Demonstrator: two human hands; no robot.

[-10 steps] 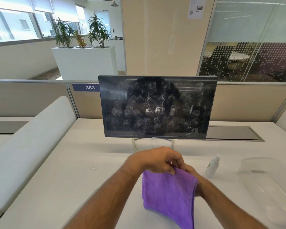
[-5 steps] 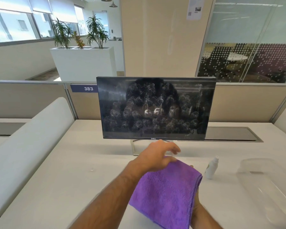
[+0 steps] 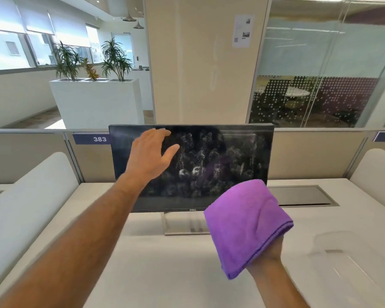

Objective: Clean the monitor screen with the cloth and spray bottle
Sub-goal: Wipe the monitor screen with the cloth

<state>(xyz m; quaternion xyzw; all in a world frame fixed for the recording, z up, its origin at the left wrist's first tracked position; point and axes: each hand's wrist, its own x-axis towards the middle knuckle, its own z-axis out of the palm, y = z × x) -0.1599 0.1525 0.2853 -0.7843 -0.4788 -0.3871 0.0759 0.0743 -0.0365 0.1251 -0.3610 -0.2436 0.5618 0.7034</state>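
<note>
Here the left hand [image 3: 149, 156] reaches, fingers spread, toward the monitor [image 3: 209, 152]; right hand [image 3: 269, 252] grips the purple cloth [image 3: 245, 225]

Left hand [image 3: 150, 155] spread before spray-speckled monitor [image 3: 220, 165], right hand [image 3: 269, 252] holding folded purple cloth [image 3: 246, 223] above white desk [image 3: 165, 263]

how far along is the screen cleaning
Spraying looks done: droplets cover the monitor screen. In hand: the right hand holds the folded purple cloth up near it, while the open left hand reaches toward its top edge. Wiping is all left; no wiped patch shows.
</note>
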